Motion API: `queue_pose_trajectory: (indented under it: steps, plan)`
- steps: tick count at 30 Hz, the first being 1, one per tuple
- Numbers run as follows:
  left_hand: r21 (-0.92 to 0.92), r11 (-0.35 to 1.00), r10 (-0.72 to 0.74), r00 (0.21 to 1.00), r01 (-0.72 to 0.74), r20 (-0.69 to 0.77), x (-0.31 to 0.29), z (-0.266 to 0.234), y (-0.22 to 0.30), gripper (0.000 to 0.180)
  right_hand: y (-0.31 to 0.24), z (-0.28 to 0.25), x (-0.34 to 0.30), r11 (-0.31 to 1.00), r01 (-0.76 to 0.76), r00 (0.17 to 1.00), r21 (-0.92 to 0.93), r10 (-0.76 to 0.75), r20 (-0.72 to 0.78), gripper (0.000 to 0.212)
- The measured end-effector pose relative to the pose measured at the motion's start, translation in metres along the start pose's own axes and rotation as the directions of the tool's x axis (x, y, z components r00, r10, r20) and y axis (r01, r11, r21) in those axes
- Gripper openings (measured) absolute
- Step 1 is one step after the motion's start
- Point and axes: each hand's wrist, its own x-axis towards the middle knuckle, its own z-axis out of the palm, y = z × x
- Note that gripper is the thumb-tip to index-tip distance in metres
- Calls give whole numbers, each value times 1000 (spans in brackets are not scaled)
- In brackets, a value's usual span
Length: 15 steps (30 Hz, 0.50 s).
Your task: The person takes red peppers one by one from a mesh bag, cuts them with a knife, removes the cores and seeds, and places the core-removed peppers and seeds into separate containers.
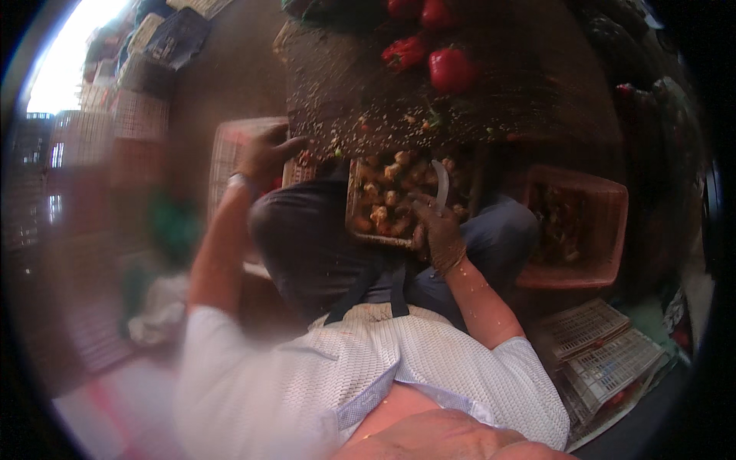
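Note:
I sit with a small crate [357, 201] of pale cut pieces between my knees. My right hand [438, 230], in a dirty glove, rests at the crate's right edge and grips a knife [441, 182] whose blade points up over the pieces. My left hand [265, 156] reaches out to the left over a pink crate [230, 146]; whether it holds anything I cannot tell. Red peppers [452, 69] lie on a dark seed-strewn surface [368, 100] ahead of me.
An orange crate [606, 207] with scraps stands at my right knee. White flat crates [606, 360] lie on the floor at the lower right. Stacked crates [138, 100] fill the left side, blurred. More dark crates [180, 34] sit at the upper left.

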Motion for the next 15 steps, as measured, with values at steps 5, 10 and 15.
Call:
queue_pose_trajectory:
  steps: [5, 10, 15]
  plan:
    - [-493, 870, 140, 961, -5, 238, 135, 118, 115, 72, -24, -9, 3, 997, -50, 989, 55, 57, -140, 28]
    - [128, 983, 117, 987, -131, 111, 302, 228, 179, 82, -22, -6, 4, 1000, -23, 993, 12, 24, -116, 29]
    - [279, 922, 224, 958, -267, 179, 252, 265, 245, 88, -38, -10, 3, 993, -24, 992, 118, 38, -122, 31]
